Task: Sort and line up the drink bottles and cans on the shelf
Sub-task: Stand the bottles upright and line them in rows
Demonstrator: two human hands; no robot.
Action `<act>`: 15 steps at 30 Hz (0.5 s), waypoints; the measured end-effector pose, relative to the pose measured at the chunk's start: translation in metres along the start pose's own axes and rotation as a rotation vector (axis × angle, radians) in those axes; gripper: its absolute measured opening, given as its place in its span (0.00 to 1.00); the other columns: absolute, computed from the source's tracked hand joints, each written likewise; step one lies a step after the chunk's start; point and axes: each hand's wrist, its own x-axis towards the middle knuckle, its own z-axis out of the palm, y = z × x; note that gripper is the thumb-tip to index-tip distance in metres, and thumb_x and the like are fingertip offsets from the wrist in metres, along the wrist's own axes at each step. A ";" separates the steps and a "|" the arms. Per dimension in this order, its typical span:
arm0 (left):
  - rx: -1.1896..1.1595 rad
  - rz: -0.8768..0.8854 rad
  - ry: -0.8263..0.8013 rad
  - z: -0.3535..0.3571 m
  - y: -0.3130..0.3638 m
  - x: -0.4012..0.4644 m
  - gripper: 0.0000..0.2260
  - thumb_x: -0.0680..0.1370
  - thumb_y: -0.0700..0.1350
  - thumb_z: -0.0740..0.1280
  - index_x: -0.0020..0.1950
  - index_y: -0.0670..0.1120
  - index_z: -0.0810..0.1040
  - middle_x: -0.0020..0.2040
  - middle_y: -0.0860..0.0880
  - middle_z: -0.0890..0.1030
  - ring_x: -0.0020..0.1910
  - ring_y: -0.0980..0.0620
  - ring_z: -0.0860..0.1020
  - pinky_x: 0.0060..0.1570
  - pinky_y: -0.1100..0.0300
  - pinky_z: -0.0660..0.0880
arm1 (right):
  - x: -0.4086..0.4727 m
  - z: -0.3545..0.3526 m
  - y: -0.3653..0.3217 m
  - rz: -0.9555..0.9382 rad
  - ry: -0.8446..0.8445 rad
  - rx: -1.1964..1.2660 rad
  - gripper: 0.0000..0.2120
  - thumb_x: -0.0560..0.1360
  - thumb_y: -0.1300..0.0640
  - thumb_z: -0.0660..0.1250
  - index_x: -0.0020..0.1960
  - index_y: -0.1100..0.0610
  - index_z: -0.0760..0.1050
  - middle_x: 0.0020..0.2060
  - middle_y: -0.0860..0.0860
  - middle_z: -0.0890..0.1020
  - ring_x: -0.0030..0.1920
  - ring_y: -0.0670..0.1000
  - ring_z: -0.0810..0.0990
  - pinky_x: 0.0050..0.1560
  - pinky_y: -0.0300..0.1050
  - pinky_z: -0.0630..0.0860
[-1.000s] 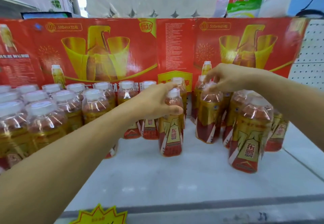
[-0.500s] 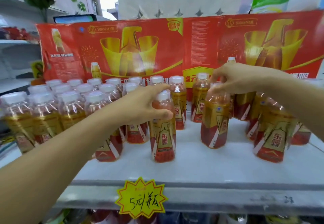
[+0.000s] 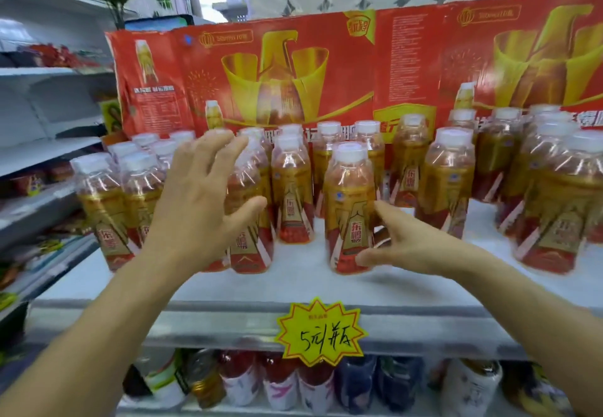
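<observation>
Landmark: the front bottle [image 3: 350, 207], a clear plastic drink bottle with a white cap and a gold-and-red label, standing upright near the front middle of the white shelf [image 3: 310, 286].
Right hand [image 3: 404, 240]: just right of the front bottle, fingers loosely curved toward its lower half; thumb tip and a fingertip are at its side, but I cannot tell whether they touch. It grasps nothing.
Left hand [image 3: 202, 201]: left of the front bottle, released, fingers spread wide, palm facing the packed bottles [image 3: 107, 207]; whether it touches them is unclear.
Packed bottles: a tight upright block left of the front bottle, several rows deep.
Back bottles [image 3: 409, 159]: behind the front bottle, upright, more loosely spaced.
Right group [image 3: 561, 201]: well right of the front bottle, upright bottles of the same kind clustered together.
Red carton [image 3: 293, 67]: behind all the bottles, standing along the shelf back.
Price tag [image 3: 319, 331]: yellow starburst with handwriting, on the shelf edge below the front bottle.
Lower shelf drinks [image 3: 293, 380]: assorted bottles and cans beneath, blurred.
</observation>
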 end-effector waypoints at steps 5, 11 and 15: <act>0.016 -0.019 -0.203 0.008 -0.023 -0.008 0.49 0.69 0.52 0.77 0.80 0.51 0.49 0.78 0.49 0.53 0.75 0.44 0.59 0.73 0.47 0.61 | 0.015 0.034 -0.007 -0.008 0.123 0.054 0.23 0.68 0.55 0.78 0.55 0.49 0.69 0.49 0.45 0.79 0.48 0.48 0.81 0.53 0.51 0.79; 0.012 0.038 -0.113 0.013 -0.028 -0.006 0.45 0.67 0.47 0.79 0.77 0.48 0.57 0.74 0.47 0.61 0.70 0.44 0.66 0.68 0.50 0.66 | 0.037 0.073 -0.035 -0.040 0.208 0.004 0.28 0.66 0.50 0.78 0.60 0.51 0.68 0.53 0.45 0.79 0.48 0.48 0.80 0.53 0.51 0.78; 0.014 0.058 -0.102 0.014 -0.029 -0.007 0.44 0.67 0.47 0.78 0.77 0.47 0.57 0.74 0.46 0.61 0.70 0.43 0.65 0.68 0.50 0.66 | 0.042 0.082 -0.043 -0.016 0.271 -0.057 0.28 0.68 0.48 0.77 0.61 0.53 0.68 0.53 0.46 0.79 0.47 0.49 0.78 0.51 0.50 0.77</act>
